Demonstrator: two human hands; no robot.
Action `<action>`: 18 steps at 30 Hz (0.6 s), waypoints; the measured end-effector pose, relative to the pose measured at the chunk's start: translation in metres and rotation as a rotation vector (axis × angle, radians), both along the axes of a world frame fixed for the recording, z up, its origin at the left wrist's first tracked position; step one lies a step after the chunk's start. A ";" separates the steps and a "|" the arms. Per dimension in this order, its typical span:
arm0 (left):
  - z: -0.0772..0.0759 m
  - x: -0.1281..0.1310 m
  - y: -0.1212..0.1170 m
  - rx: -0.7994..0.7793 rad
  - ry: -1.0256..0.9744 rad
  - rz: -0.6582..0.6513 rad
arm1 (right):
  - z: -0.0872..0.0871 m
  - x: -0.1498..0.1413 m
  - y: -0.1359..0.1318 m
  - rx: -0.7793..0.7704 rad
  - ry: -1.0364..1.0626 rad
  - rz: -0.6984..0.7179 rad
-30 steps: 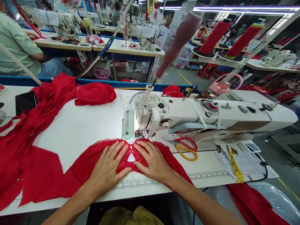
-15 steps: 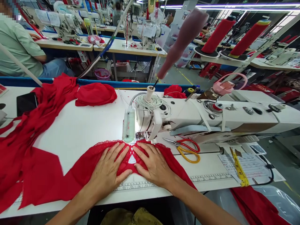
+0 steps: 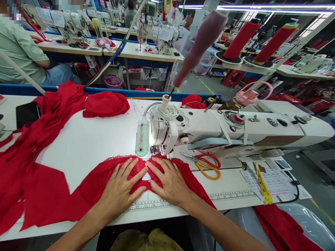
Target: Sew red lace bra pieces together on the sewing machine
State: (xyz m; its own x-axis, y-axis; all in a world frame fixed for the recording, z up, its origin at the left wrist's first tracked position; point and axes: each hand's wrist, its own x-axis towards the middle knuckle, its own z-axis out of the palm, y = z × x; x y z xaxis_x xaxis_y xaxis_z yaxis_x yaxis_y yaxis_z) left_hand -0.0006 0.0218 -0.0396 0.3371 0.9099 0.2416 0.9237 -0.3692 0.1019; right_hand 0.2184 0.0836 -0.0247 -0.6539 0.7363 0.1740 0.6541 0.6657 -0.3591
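Both my hands lie flat on a red lace-edged garment (image 3: 91,184), spread on the sewing table just in front of the sewing machine (image 3: 204,125). My left hand (image 3: 123,183) presses the left half with fingers apart, its index finger over the middle strip. My right hand (image 3: 167,179) rests on the right half, fingers spread. Between them a small white gap shows through the crossed front, partly covered by my fingers. The lace edge lies close to the presser foot (image 3: 156,150). Thread snips with red and yellow handles (image 3: 209,165) lie right of my right hand.
A heap of red fabric (image 3: 52,122) covers the table's left side, beside a black phone (image 3: 27,115). A screwdriver with a pinkish handle (image 3: 201,48) stands up from the machine head. A tape measure (image 3: 263,184) and paper lie right. A co-worker (image 3: 23,52) sits at far left.
My left index finger has shifted inward over the middle of the garment, covering more of the crossed strips. The garment stays in place; the view sways slightly.
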 end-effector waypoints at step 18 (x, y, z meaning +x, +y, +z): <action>0.006 0.000 -0.003 0.052 -0.025 0.000 | 0.012 0.017 0.010 0.002 0.048 0.118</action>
